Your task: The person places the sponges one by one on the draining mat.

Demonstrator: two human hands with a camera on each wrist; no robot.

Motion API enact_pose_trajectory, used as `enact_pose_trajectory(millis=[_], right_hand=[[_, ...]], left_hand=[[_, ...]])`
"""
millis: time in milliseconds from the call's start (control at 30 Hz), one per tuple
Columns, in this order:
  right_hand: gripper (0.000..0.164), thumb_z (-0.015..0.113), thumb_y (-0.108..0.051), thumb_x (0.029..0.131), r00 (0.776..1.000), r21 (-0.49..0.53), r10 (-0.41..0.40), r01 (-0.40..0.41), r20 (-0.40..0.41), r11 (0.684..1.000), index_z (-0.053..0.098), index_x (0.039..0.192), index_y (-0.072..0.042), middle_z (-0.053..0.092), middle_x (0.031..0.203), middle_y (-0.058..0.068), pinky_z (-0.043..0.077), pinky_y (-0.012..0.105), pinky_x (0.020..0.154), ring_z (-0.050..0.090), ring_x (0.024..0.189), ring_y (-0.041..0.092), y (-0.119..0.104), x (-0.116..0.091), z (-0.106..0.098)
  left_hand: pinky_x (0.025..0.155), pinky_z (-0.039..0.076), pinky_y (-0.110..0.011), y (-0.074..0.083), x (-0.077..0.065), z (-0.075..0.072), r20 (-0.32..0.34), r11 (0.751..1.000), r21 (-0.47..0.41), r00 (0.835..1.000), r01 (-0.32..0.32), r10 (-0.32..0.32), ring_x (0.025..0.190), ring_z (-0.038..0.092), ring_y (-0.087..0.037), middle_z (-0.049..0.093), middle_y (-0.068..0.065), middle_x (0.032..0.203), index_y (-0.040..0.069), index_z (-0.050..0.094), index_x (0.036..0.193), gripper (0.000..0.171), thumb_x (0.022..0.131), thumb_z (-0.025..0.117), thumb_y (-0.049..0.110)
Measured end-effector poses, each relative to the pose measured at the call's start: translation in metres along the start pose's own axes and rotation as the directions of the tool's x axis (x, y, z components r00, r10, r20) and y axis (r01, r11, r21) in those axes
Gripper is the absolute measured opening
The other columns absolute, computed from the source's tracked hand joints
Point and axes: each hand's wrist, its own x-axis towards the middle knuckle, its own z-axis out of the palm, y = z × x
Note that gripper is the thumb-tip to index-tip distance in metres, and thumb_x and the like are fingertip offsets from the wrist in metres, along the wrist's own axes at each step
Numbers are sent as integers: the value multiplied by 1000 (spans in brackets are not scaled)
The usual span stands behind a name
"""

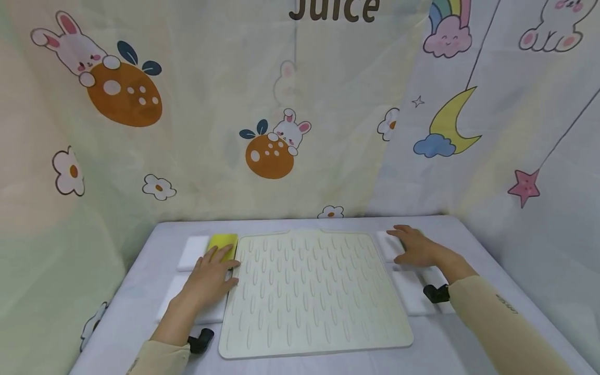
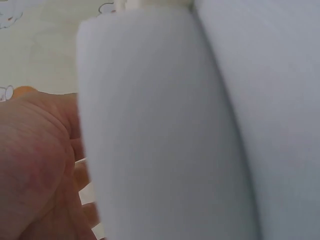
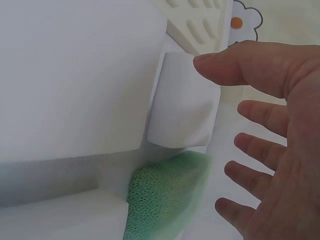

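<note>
My left hand [image 1: 208, 278], fingers spread, is over a yellow sponge [image 1: 224, 239] and the white blocks at the left edge of a pale mat [image 1: 314, 291]. In the left wrist view, a white block [image 2: 155, 125] covers part of the left hand [image 2: 37, 165]. Across the mat, my right hand [image 1: 417, 250] hovers beside an upper white block [image 1: 385, 245], its fingers apart and holding nothing. The right wrist view has the thumb of the right hand [image 3: 285, 145] overlapping a small white block [image 3: 182, 100]; a green porous sponge [image 3: 165, 192] lies near the other fingers.
Raised oval ridges cover the mat. More white blocks flank it, an upper left one [image 1: 192, 252], a lower left one [image 1: 172, 296] and a lower right one [image 1: 414, 294]. A white cloth covers the table [image 1: 473, 255]. Behind hangs a cartoon-printed curtain [image 1: 211, 156].
</note>
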Motion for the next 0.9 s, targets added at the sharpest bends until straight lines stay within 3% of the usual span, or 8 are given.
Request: enact_pose_trajectory(millis=[367, 533, 700, 900], right_hand=[[79, 76, -23, 91, 1000, 5, -11, 11, 1, 1000, 38, 157, -2, 23, 165, 31, 29, 75, 113, 24, 148, 58, 2, 0, -2], [78, 76, -23, 92, 1000, 6, -15, 15, -3, 1000, 38, 157, -2, 23, 165, 30, 28, 75, 113, 23, 148, 57, 2, 0, -4], [77, 75, -23, 93, 1000, 10, -10, 10, -7, 1000, 38, 157, -1, 22, 165, 31, 27, 76, 114, 22, 148, 58, -2, -3, -6], [76, 74, -24, 94, 1000, 23, -20, 20, -3, 1000, 38, 157, -1, 22, 165, 30, 26, 76, 114, 22, 148, 57, -5, -3, -4]], left_hand=[[116, 27, -75, 5, -5, -5, -9, 1000, 0, 1000, -11, 11, 151, 27, -54, 36, -19, 165, 10, 69, 133, 45, 91, 77, 22], [113, 34, -70, 9, -6, -3, -41, 999, 52, 999, -10, 12, 145, 35, -51, 41, -19, 160, 12, 70, 132, 47, 87, 81, 22], [99, 43, -65, 15, -7, -2, -76, 994, 109, 997, 0, 8, 132, 44, -48, 51, -18, 143, 14, 73, 128, 47, 83, 85, 21], [77, 45, -48, 19, -11, -2, -63, 994, 104, 997, 45, -38, 105, 52, -35, 58, -11, 115, 12, 78, 114, 33, 82, 85, 19]])
